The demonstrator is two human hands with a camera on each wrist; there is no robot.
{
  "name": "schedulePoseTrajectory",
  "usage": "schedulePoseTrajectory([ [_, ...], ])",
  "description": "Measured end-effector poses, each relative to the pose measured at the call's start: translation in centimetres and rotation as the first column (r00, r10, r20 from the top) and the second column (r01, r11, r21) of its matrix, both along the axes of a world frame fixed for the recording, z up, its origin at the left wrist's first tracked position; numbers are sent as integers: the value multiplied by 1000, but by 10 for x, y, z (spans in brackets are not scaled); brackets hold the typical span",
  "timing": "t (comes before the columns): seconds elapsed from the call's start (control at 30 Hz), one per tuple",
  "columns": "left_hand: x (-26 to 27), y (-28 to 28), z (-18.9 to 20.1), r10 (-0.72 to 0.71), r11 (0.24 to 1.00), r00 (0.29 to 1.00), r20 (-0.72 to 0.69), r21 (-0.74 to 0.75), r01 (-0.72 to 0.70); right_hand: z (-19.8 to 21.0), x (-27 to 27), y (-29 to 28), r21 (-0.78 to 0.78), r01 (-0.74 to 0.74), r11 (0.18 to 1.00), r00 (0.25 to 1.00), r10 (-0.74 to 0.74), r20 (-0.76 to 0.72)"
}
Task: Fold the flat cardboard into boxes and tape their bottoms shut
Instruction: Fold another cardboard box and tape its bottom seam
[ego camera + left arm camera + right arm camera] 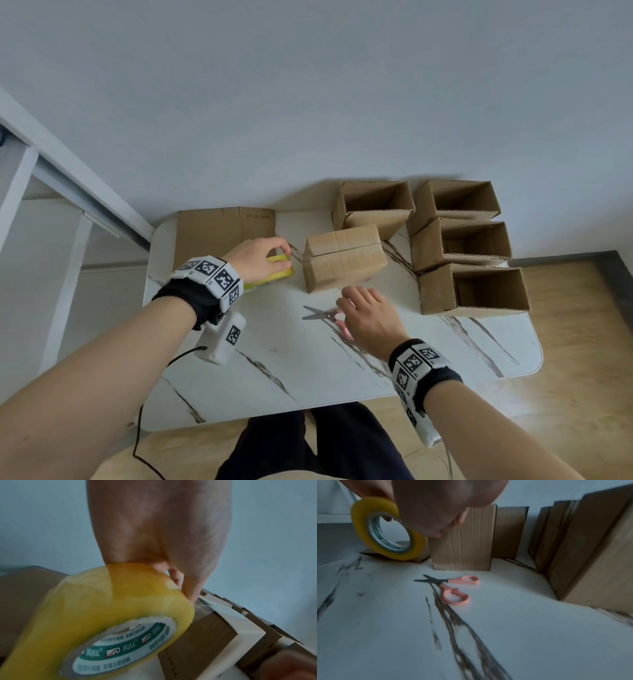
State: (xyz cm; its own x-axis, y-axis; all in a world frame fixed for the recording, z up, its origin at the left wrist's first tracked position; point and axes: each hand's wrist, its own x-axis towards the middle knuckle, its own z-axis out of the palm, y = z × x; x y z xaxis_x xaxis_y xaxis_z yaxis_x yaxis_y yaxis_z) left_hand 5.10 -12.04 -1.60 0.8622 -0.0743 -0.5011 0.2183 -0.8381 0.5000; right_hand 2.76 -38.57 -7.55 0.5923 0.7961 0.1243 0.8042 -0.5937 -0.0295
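Observation:
My left hand (286, 257) grips a yellow tape roll (280, 270) just above the table, left of a folded box (342, 262). That box stands with its closed flaps up and a seam across the top. In the left wrist view my fingers (180, 585) curl over the tape roll (102, 615). My right hand (352, 301) hovers with relaxed fingers over pink-handled scissors (318, 314), which lie free on the table in the right wrist view (452, 588). A flat cardboard sheet (222, 229) lies at the back left.
Several open-topped boxes (459, 243) stand in a cluster along the table's right and back side. The white marble table (274, 359) has a rounded front edge near my legs. A white window frame (68, 192) is on the left.

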Motion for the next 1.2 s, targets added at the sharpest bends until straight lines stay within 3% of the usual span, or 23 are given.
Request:
schedulePoseTrajectory([
  [0.13, -1, 1, 0, -1, 1000, 1000, 11, -23, 1, -20, -10, -12, -211, 151, 966, 954, -199, -226],
  [0.23, -3, 2, 2, 1, 1000, 1000, 10, -30, -1, -31, -15, -15, -367, 208, 907, 891, -330, -311],
  [0.57, -8, 3, 8, -34, 998, 999, -14, -56, 33, -28, -8, 0, -377, 305, 874, 824, -441, -356],
  [0.67, -10, 4, 8, -34, 998, 999, -30, -58, 32, -17, -11, 6, -379, 335, 863, 762, -484, -429],
  [0.77, -11, 4, 10, -40, 998, 999, -31, -55, 38, -4, -14, 10, -361, 365, 858, 594, -513, -620],
  [0.83, -11, 4, 12, -48, 997, 998, -32, -56, 47, 4, -17, 11, -298, 450, 842, 371, -479, -795],
  [0.9, -12, 4, 12, -52, 997, 998, -27, -58, 50, 16, -22, 13, -219, 585, 781, 116, -348, -930],
  [0.97, -13, 6, 12, -46, 997, 999, -24, -65, 44, 30, -27, 14, -180, 681, 710, -61, -190, -980],
  [1.07, -15, 7, 12, -38, 996, 999, -25, -82, 36, 39, -32, 14, -172, 731, 660, -166, -72, -983],
  [1.2, -18, 8, 13, -29, 996, 999, -23, -90, 27, 44, -36, 16, -158, 747, 646, -179, -33, -983],
])
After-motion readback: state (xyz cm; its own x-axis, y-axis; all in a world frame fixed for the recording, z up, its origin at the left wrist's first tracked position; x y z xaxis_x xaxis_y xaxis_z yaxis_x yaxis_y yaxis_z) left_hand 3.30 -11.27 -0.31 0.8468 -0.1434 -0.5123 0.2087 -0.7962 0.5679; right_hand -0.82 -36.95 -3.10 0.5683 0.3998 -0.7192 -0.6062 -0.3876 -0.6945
